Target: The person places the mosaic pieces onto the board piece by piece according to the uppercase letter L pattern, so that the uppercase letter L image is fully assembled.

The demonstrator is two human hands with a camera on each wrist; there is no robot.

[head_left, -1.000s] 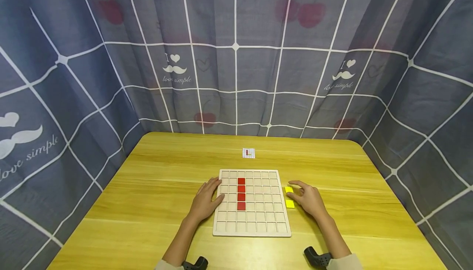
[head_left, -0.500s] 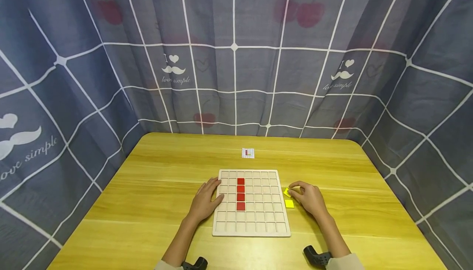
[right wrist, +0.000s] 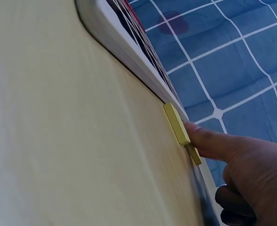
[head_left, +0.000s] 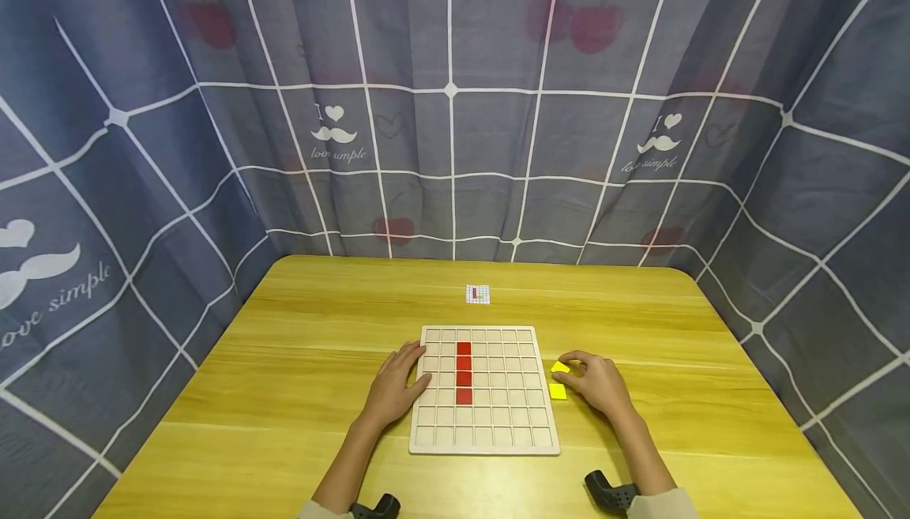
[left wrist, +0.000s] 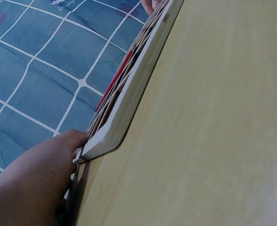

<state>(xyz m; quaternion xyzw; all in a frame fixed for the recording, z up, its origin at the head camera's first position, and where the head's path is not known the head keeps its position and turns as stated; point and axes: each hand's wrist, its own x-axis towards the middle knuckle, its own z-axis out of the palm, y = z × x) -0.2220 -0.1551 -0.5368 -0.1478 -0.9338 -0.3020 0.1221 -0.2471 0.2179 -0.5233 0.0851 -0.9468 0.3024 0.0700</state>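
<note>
Head view shows the wooden counter [head_left: 298,393] carrying a gridded wooden board [head_left: 485,434]. Left hand [head_left: 395,389] rests flat on the board's left edge, fingers relaxed. Right hand [head_left: 599,384] pinches a tilted yellow tile [head_left: 560,366] just right of the board; another yellow tile [head_left: 558,392] lies beside it.
</note>
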